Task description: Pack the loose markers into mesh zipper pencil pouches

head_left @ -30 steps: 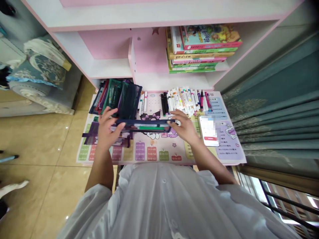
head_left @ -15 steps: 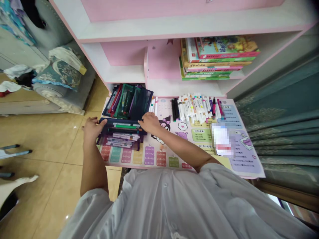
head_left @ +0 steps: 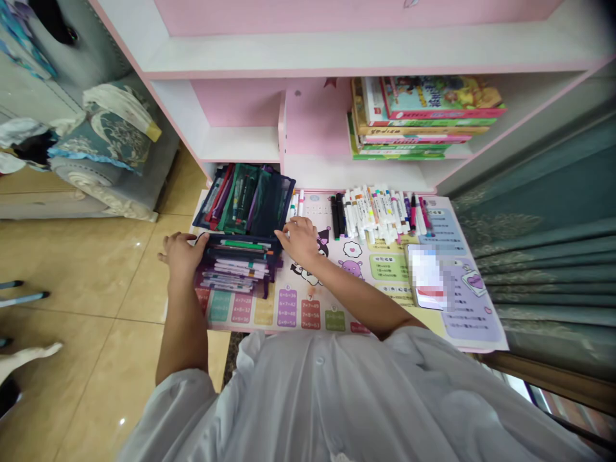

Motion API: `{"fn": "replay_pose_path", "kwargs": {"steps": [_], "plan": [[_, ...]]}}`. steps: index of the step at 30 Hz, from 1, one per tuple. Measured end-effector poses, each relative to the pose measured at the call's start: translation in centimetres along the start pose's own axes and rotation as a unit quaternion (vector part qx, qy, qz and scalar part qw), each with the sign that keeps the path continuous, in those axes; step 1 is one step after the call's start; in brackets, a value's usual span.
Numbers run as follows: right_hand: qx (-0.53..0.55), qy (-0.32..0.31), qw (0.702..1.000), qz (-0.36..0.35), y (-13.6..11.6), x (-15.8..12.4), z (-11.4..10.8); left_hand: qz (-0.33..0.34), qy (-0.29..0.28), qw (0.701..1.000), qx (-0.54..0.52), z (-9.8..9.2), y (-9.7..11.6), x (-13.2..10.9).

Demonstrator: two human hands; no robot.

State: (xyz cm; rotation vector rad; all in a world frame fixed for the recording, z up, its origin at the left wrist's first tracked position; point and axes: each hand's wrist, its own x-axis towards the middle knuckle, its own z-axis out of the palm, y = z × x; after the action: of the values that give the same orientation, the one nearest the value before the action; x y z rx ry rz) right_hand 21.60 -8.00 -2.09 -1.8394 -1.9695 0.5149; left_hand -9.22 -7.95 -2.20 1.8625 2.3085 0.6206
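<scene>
A dark mesh pencil pouch (head_left: pixel 239 246) full of markers lies on top of a stack of similar pouches (head_left: pixel 233 276) on the left of a pink cartoon desk mat (head_left: pixel 337 295). My left hand (head_left: pixel 180 253) grips the pouch's left end with curled fingers. My right hand (head_left: pixel 301 237) pinches its right end. Behind the stack lies another pile of dark mesh pouches (head_left: pixel 245 199) with pens inside.
A row of loose markers (head_left: pixel 380 208) lies at the mat's back. A phone (head_left: pixel 426 277) rests on the right. Stacked books (head_left: pixel 414 115) fill the pink shelf above. A green curtain (head_left: pixel 543 244) hangs right; a cushioned seat (head_left: pixel 103 160) stands left over tiled floor.
Both hands carried the marker pouch from the mat's middle to the left and set it on the stack of pouches. The head view shifted slightly.
</scene>
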Motion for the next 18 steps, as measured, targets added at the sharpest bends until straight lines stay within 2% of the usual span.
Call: {"fn": "replay_pose_path", "kwargs": {"steps": [1,2,5,8,12,14,18], "plan": [[0.011,0.013,1.0,-0.005,0.6,-0.1,-0.1,-0.056,0.028,0.998,-0.005,-0.4,0.7,-0.2],[0.02,0.028,0.999,-0.015,1.2,-0.3,-0.1,-0.076,0.045,0.996,-0.016,-0.9,1.4,-0.5],[0.042,0.089,0.993,-0.059,3.7,-1.3,-0.1,-0.045,0.066,0.996,-0.036,-2.0,4.5,-1.0],[0.067,0.162,0.979,-0.103,6.4,-2.6,0.1,0.027,0.031,0.999,-0.009,-1.8,8.5,-1.1],[0.092,0.216,0.962,-0.138,9.3,-4.2,0.1,0.132,-0.049,0.988,0.068,0.6,14.2,-0.8],[0.098,0.229,0.958,-0.141,10.2,-4.5,0.0,0.159,-0.094,0.977,0.106,2.2,16.6,-0.5],[0.105,0.257,0.95,-0.141,11.4,-4.2,0.0,0.185,-0.125,0.96,0.167,4.8,19.6,0.4]]}}
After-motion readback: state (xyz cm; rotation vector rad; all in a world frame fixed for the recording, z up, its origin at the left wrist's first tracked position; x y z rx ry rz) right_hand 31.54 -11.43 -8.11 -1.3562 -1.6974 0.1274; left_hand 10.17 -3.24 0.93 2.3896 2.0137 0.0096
